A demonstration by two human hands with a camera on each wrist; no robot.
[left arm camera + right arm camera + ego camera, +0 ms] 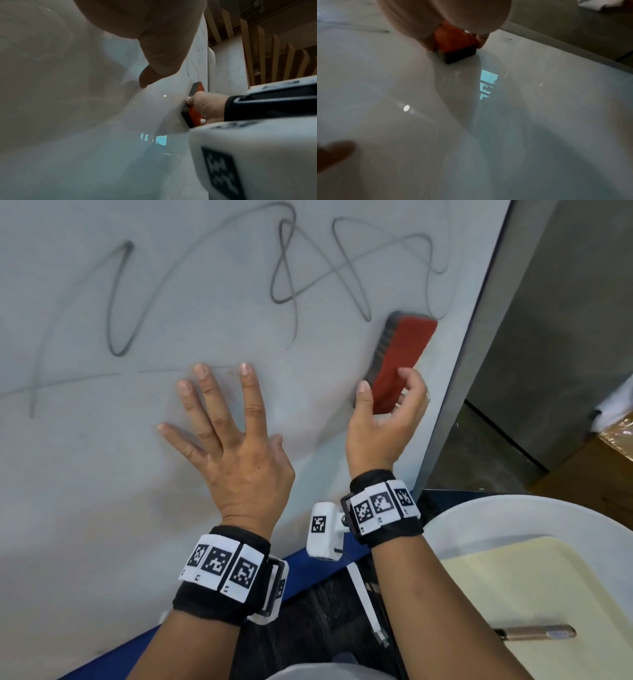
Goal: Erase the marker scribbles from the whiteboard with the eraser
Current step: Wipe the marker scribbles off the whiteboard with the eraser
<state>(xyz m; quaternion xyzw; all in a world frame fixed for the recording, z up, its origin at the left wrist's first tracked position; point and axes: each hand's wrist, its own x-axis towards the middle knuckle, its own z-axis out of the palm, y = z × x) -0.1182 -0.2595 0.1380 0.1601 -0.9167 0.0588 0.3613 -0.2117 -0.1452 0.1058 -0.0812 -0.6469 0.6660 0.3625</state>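
The whiteboard (102, 474) fills most of the head view, with dark marker scribbles (287, 268) looping across its upper part. My right hand (383, 422) grips the lower end of a red eraser (400, 354) with a dark felt face, pressed against the board near its right edge, just below the rightmost loops. The eraser (193, 116) also shows in the left wrist view and the eraser (455, 48) in the right wrist view, felt on the board. My left hand (226, 433) lies flat on the board with fingers spread, left of the eraser.
The board's grey frame edge (455, 392) runs down the right side. Beyond it lie a dark floor and a brown box (616, 436). At lower right stands a white round table (513, 508) carrying a cream tray (534, 587) with a marker (537, 632).
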